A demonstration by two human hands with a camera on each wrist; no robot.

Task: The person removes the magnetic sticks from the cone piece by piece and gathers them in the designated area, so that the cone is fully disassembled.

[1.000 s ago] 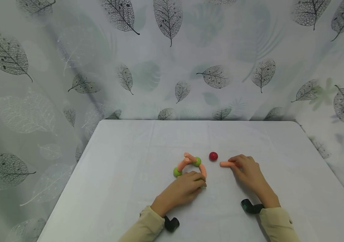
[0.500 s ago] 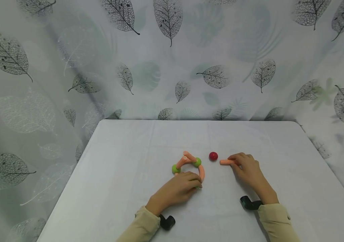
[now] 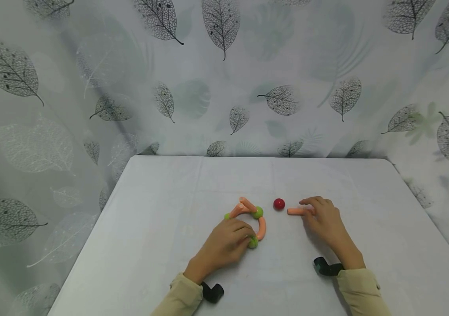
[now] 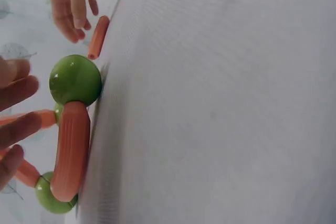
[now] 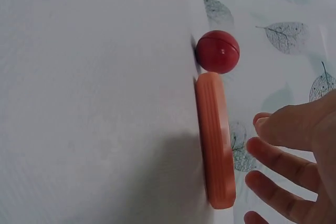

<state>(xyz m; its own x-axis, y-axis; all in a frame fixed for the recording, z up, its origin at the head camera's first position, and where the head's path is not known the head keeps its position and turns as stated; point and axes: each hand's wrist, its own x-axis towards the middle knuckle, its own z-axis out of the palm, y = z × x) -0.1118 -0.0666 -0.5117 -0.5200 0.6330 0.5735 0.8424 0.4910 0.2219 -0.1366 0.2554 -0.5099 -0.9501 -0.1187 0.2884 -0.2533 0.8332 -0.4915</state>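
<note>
Orange sticks joined by green balls form a ring-like shape at mid-table, two sticks [image 3: 248, 204] rising at its back. Over its near left part hovers my left hand [image 3: 224, 243], fingers loosely bent beside the near green ball [image 3: 253, 242]; in the left wrist view the fingers [image 4: 21, 129] stand apart from that ball [image 4: 75, 80] and its orange stick [image 4: 72, 150]. A separate orange stick [image 3: 295, 211] lies by my right hand [image 3: 326, 221]. In the right wrist view the spread fingers [image 5: 281, 163] do not touch the stick [image 5: 215, 145].
A red ball [image 3: 279, 204] sits between the ring and the loose stick, near the stick's left end. The white table [image 3: 161, 184] has a leaf-patterned curtain [image 3: 311, 52] behind it and at both sides. A dark device [image 3: 212, 293] is strapped at each wrist.
My left hand has moved left and let go of the ring, uncovering the near green ball. The ring shifted slightly left. My right fingers have released the loose stick.
</note>
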